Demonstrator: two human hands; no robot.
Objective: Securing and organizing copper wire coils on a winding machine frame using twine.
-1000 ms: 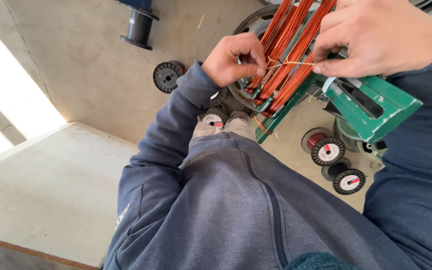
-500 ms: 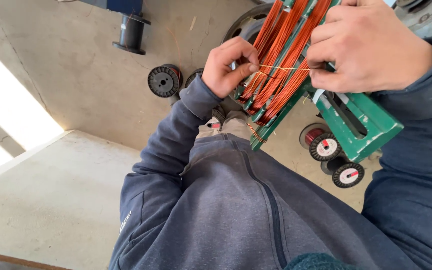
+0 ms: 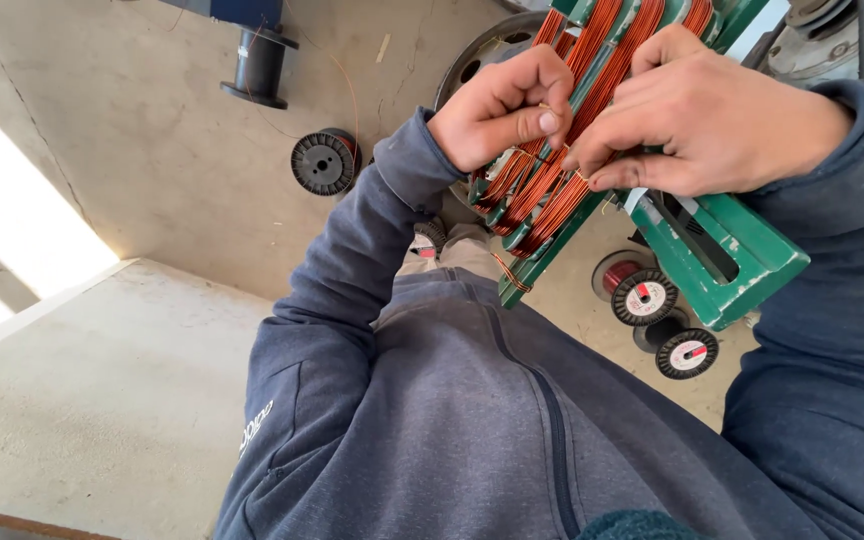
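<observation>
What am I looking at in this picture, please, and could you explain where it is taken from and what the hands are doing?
The picture comes from a camera worn on a person's head, looking down past their blue-grey hooded top. Both bare hands work on a green stepped frame wound with bands of copper wire. The left hand pinches a thin strand between thumb and finger; the right hand rests on the coils beside it, fingertips on the wire. Below lies a concrete floor. On it are a black empty spool, a taller black bobbin, and two spools with white-and-red end labels.
</observation>
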